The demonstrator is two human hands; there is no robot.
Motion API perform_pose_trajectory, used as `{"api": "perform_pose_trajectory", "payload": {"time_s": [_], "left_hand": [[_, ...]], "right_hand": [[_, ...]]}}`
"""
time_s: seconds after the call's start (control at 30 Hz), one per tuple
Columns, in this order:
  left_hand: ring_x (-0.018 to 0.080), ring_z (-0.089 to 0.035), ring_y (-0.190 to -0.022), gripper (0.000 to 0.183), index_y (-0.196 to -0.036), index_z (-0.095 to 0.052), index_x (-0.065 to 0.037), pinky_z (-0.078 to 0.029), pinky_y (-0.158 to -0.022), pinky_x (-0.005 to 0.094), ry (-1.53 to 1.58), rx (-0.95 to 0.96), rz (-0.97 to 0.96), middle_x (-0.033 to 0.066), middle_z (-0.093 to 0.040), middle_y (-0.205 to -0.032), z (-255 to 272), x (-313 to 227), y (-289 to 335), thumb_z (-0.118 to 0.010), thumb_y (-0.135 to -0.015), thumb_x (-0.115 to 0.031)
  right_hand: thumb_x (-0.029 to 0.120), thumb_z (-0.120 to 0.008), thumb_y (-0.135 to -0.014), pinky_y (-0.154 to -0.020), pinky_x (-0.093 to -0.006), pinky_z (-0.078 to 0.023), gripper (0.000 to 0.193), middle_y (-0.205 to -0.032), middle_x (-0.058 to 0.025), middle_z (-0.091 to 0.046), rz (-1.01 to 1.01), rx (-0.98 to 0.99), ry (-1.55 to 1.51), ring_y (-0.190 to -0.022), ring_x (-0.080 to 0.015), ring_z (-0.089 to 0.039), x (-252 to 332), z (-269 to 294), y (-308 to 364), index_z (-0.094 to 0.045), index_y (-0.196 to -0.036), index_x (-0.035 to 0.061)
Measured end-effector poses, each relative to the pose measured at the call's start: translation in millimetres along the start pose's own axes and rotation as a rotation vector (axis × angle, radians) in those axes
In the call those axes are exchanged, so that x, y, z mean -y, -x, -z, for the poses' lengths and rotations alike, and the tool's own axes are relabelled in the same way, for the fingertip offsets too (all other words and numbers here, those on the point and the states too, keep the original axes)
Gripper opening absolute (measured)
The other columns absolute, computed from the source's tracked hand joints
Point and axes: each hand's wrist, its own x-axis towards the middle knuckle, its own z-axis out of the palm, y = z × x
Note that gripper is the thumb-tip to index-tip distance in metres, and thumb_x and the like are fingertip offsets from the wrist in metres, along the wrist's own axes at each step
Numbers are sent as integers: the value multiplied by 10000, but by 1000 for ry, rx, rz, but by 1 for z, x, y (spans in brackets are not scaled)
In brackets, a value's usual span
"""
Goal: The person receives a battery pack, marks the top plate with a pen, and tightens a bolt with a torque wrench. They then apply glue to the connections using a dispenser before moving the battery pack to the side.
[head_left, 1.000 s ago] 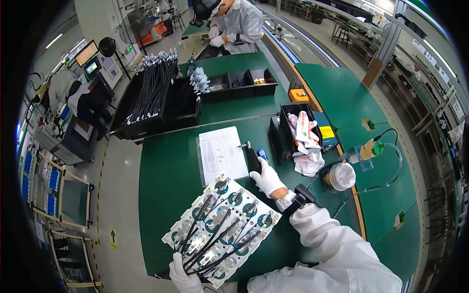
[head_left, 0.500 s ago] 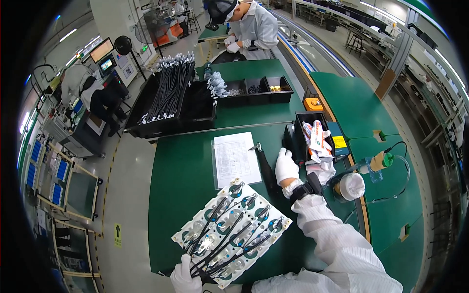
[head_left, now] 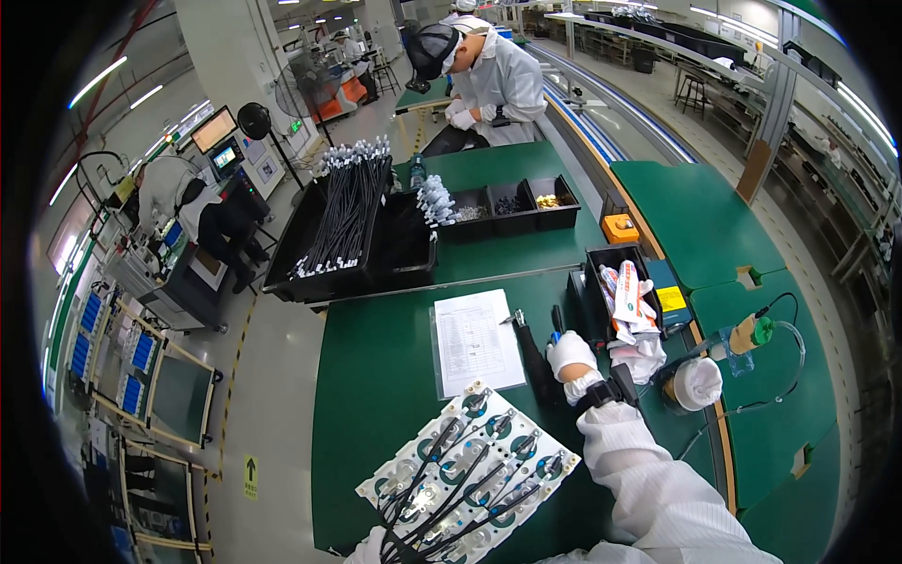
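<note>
A white perforated plate (head_left: 564, 467) with round glassy parts and metal fittings lies tilted at the near side of the green table. Several black cables (head_left: 442, 512) run across it and converge at its near left corner. There my left hand (head_left: 366, 549), in a white glove and partly cut off by the lower edge, is closed on the cables. My right hand (head_left: 570, 357), also gloved, is closed around a dark pen (head_left: 556, 321) with a blue part, pointing away from me. Left of this hand lies a black-handled tool (head_left: 536, 362) with a metal tip.
A printed sheet (head_left: 477, 343) lies beyond the plate. At right stand a black bin (head_left: 609, 282) with tubes, a white-covered jar (head_left: 697, 383) and a bottle (head_left: 740, 362). Trays of cables (head_left: 343, 211) and small parts stand farther back, with a co-worker (head_left: 498, 80) beyond.
My right hand, earlier beside the black bin with no pen showing, now has the pen in it. The view has shifted, so the plate and left hand sit lower.
</note>
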Motion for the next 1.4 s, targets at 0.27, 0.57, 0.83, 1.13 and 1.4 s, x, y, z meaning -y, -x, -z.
{"api": "perform_pose_trajectory", "payload": {"time_s": [0.27, 0.57, 0.83, 1.13, 1.4], "left_hand": [[352, -576, -751, 646, -1271, -510, -58, -463, -644, 435, 39, 172, -16, 157, -565, -862, 12, -1, -15, -736, -703, -264], [325, -582, -771, 357, -1056, -594, -53, -470, -682, 434, -184, -237, -388, 134, -552, -841, 34, -78, -89, -638, -702, -71], [296, -581, -628, 229, -786, -548, -74, -449, -561, 402, 61, 1, -340, 93, -569, -698, -29, -89, -95, -717, -659, -162], [104, -510, -432, 191, -793, -515, -50, -380, -404, 269, 505, -319, 337, 33, -502, -506, -18, -29, -85, -705, -780, -67], [281, -476, -741, 536, -1080, -582, -71, -377, -686, 432, -159, -179, 10, 81, -473, -805, -30, -61, -67, -680, -753, -484]], "right_hand": [[533, -476, -902, -768, -478, -492, 561, -920, -234, -657, 21, -13, -136, -886, -417, -623, -28, 28, 41, -633, -931, -6], [325, -430, -986, -711, -395, -525, 324, -932, -172, -644, 1001, 881, -128, -829, -353, -636, 24, 148, 207, -528, -1190, 93], [114, -537, -953, -660, -240, -452, 178, -873, -25, -606, 935, 1255, -1090, -741, -97, -539, 24, 120, 225, -575, -1083, -1], [286, -395, -998, -707, -341, -504, 371, -857, -120, -629, 694, 1142, -1214, -781, -197, -618, -6, 128, 161, -563, -1010, -44], [288, -609, -917, -673, -227, -427, 281, -778, -7, -635, 513, 575, -1017, -723, -68, -533, 65, 82, 159, -651, -889, 11]]}}
